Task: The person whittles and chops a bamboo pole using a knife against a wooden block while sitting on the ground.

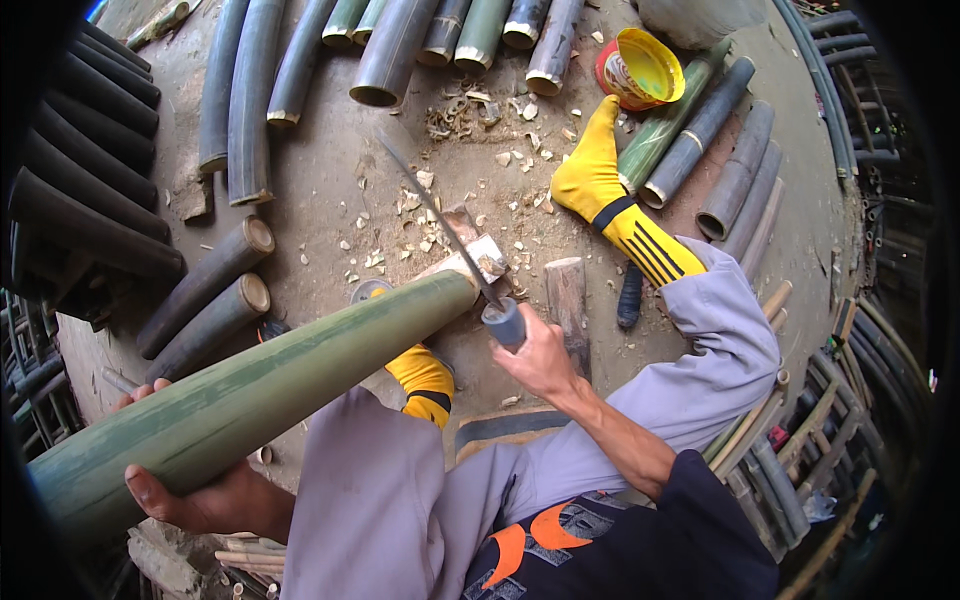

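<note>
A thick green bamboo pole point(260, 375) slants up from the lower left across my lap. My left hand point(190, 500) is wrapped around it from below, thumb on the near side and fingertips showing past the far side. The pole's far end lies by a pale, chipped wooden block point(484, 258) on the ground. My right hand point(545, 355) grips a long, thin-bladed knife point(440, 215) by its grey-blue handle. The blade points up and away to the left, passing close by the bamboo's far end. Whether the edge touches the bamboo I cannot tell.
Cut bamboo lengths point(390, 60) lie along the far side, with dark ones point(100, 190) stacked at left. Pale chips point(425, 180) litter the ground. My yellow-socked foot point(590, 165) rests near a red-and-yellow tub point(640, 72). A dark-handled tool point(629, 297) and a wooden piece point(567, 305) lie right of the knife.
</note>
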Tool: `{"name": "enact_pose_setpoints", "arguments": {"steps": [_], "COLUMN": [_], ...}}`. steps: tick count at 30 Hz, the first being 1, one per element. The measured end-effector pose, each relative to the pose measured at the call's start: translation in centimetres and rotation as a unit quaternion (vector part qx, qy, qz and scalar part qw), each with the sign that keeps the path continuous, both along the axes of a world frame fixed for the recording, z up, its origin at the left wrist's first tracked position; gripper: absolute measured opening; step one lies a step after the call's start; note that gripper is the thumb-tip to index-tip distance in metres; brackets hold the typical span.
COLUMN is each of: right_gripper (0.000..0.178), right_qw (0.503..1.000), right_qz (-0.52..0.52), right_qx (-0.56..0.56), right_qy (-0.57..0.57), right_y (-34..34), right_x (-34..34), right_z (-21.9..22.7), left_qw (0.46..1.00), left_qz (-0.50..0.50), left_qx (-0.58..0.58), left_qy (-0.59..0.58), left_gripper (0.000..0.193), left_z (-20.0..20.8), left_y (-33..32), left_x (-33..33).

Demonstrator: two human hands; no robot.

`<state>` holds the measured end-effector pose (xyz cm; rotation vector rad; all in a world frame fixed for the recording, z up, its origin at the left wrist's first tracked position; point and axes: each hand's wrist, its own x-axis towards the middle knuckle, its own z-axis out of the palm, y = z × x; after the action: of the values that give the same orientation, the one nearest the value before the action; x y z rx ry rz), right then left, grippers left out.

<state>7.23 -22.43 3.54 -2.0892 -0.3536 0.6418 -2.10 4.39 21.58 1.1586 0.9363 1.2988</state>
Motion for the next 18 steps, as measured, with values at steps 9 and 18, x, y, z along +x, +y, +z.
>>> {"name": "enact_pose_setpoints", "arguments": {"steps": [9,18], "right_gripper": [0.031,0.028], "right_qw": [0.987,0.999], "right_qz": [0.025,0.016], "right_qx": [-0.146,-0.001], "right_qy": [0.059,0.037], "right_y": [-0.5,0.0], "right_x": [0.9,0.7], "right_z": [0.3,-0.3], "left_qw": [1.000,0.991], "left_qz": [-0.008,-0.103], "left_qx": [0.018,0.087], "left_qy": [-0.003,-0.009], "left_gripper": [0.065,0.080], "left_z": [0.3,-0.3], "left_y": [-0.4,0.1], "left_x": [0.5,-0.2]}}
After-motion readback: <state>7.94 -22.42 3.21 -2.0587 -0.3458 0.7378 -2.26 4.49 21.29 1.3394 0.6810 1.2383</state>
